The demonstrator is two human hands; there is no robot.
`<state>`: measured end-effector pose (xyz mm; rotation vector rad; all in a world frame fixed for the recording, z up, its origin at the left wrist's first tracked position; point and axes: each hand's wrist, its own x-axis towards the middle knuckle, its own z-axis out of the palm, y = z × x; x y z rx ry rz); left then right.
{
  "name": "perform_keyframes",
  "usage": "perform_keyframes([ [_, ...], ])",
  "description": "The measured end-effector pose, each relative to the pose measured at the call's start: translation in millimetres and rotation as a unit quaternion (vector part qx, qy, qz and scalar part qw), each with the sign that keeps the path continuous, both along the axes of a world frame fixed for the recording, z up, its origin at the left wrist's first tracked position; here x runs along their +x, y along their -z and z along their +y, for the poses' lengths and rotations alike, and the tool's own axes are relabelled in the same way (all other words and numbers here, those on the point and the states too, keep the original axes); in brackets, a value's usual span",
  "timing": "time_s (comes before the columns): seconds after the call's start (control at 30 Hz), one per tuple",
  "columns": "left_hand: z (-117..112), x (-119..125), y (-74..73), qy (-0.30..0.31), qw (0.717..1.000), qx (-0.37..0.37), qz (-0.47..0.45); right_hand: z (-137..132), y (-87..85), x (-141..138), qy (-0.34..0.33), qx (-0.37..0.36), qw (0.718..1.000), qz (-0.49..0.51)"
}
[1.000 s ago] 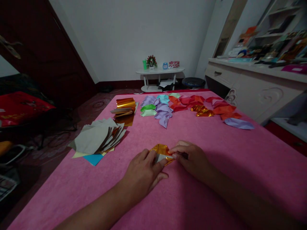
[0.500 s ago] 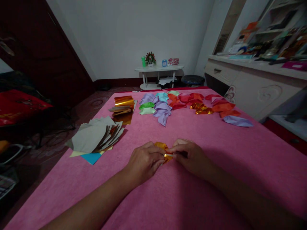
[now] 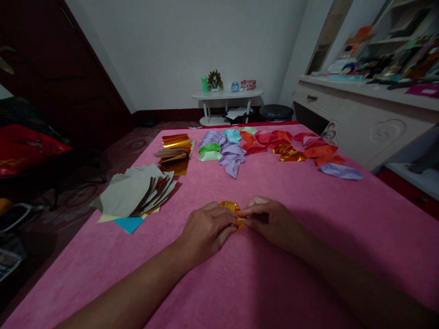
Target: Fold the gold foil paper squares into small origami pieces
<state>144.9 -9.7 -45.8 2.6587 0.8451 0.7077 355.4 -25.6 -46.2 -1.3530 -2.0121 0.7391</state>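
Pink cloth (image 3: 308,256) covers the table in a dim room with a white back wall. Far to the left of the left hand, off the table, a red cushion (image 3: 27,148) lies in shadow. Nearer, left of and beyond that hand, a fanned stack of grey sheets (image 3: 133,196) rests on the cloth with a blue sheet (image 3: 128,224) showing under its near edge. Further beyond it sits a pile of gold foil sheets (image 3: 174,148), the top ones curling.

The left hand (image 3: 206,230) rests palm down on the cloth, its fingers curled and closed over the left part of a small gold foil paper (image 3: 233,210), which lies on the cloth between the two hands. The right hand (image 3: 270,221) meets it from the other side, thumb and forefinger pinched shut on the paper's right edge, the remaining fingers tucked under. The fingertips of both hands almost touch.

Well beyond the hands, folded paper shapes lie in a loose row: green pieces (image 3: 210,148), purple pieces (image 3: 231,157), red and orange pieces (image 3: 274,139) and gold pieces (image 3: 290,154). One purple piece (image 3: 341,171) lies apart, beyond and to the right of the right hand. A small white side table (image 3: 228,96) stands against the back wall, and a pale cabinet (image 3: 360,123) with cluttered shelves above it runs along the right.
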Motion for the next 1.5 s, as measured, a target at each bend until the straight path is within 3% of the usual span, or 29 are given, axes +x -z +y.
perform_keyframes([
  [0.3, -4.2, -1.6, 1.6, 0.014, 0.999, 0.044, 0.026, -4.8, 0.9, -5.0, 0.037, 0.024, 0.999, -0.008],
  [0.47, -4.4, -1.8, 2.2, 0.017, 0.999, 0.043, 0.025, -6.8, 1.7, -8.4, 0.026, 0.087, 0.996, -0.025],
  [0.7, -6.7, -0.9, -1.3, 0.03, 0.996, 0.088, 0.006, -8.0, -6.0, -22.7, -0.001, 0.095, 0.986, -0.139],
  [0.83, -9.6, -9.1, -4.2, -0.003, 0.989, 0.127, -0.069, -11.7, -12.2, -28.9, -0.005, 0.091, 0.977, -0.193],
  [0.97, -3.6, -27.0, -7.7, -0.02, 0.994, 0.031, -0.099, -13.3, -16.7, -30.3, -0.008, 0.081, 0.972, -0.221],
  [1.1, 4.5, -42.8, -13.3, 0.06, 0.996, -0.069, -0.02, -15.6, -20.6, -28.7, -0.024, 0.065, 0.973, -0.222],
  [1.27, 8.1, -46.0, -12.4, 0.068, 0.996, -0.059, 0.007, -18.0, -22.1, -26.1, -0.045, 0.053, 0.981, -0.18],
  [1.5, 6.6, -36.9, -5.5, 0.027, 0.999, -0.029, 0.001, -18.1, -19.6, -26.9, -0.035, 0.066, 0.987, -0.14],
])
